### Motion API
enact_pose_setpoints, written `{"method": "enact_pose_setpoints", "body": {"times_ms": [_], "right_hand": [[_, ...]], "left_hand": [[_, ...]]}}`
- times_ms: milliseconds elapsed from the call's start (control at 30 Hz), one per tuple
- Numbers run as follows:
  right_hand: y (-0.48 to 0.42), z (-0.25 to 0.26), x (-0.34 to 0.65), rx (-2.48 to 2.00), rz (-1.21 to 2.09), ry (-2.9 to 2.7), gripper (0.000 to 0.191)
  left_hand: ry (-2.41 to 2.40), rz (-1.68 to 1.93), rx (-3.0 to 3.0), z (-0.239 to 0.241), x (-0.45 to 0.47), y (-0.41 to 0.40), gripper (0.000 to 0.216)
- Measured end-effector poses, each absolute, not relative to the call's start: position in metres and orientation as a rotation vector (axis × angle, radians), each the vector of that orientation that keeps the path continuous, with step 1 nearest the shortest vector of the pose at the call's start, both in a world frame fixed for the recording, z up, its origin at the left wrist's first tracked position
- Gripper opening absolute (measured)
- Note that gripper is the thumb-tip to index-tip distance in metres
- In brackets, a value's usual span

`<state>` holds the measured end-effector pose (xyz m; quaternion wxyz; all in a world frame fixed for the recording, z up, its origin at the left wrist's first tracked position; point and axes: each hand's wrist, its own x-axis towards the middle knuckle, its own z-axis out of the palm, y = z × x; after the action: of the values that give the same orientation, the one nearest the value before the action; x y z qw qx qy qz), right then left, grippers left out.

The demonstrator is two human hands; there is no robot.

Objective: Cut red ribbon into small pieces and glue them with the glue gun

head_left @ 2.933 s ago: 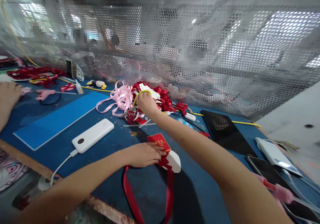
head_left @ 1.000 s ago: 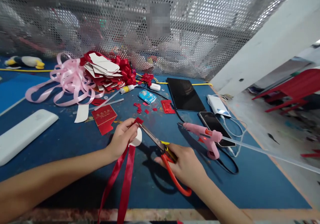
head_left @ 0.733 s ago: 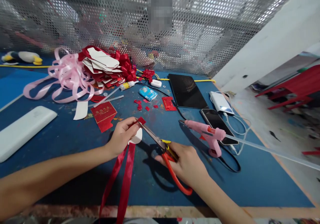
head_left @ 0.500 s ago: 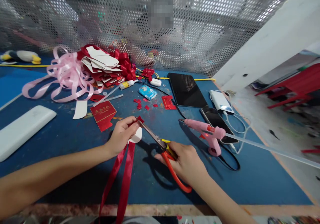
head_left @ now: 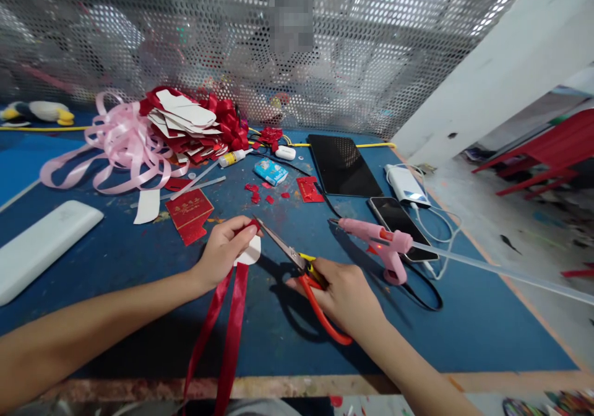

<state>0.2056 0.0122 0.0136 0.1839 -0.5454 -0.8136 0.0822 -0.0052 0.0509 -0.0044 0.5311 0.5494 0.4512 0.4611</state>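
Between the fingers of my left hand point(head_left: 226, 252) is a white card piece point(head_left: 250, 252) with a small dark red bit at its top. Two red ribbon tails point(head_left: 237, 307) hang from the card over the table's front edge. My right hand point(head_left: 346, 292) grips scissors point(head_left: 288, 254) with red and yellow handles. Their blades point up and left, tips right beside the red bit at my left fingertips. A red card with a cut edge point(head_left: 190, 215) lies just beyond my left hand, and small red scraps point(head_left: 254, 194) are scattered past the scissors.
A pink glue gun point(head_left: 375, 241) with a long clear stick rests at right, near a phone point(head_left: 401, 227), a power bank point(head_left: 407, 185) and a tablet point(head_left: 344, 165). Pink ribbon point(head_left: 123, 147) and stacked white-and-red cards point(head_left: 185, 119) lie back left. A long white object point(head_left: 46, 246) sits at left.
The scissor tips have come off the red bit and now sit just beside it. The red bit looks smaller and closer to my left fingers. The view has shifted slightly.
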Motion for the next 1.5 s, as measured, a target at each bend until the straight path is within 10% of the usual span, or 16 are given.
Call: {"method": "enact_pose_setpoints", "body": {"times_ms": [433, 867, 1500], "right_hand": [[0.019, 0.014, 0.216, -1.579, 0.158, -2.185, 0.033], [0.017, 0.001, 0.213, -1.447, 0.109, -2.255, 0.075], [0.017, 0.004, 0.210, -1.477, -0.124, -2.243, 0.024]], "left_hand": [[1.296, 0.900, 2.078, 0.003, -0.021, 0.066, 0.027], [0.660, 0.983, 1.403, 0.012, -0.025, 0.068, 0.045], [1.257, 0.970, 1.956, 0.035, -0.031, 0.064, 0.032]]}}
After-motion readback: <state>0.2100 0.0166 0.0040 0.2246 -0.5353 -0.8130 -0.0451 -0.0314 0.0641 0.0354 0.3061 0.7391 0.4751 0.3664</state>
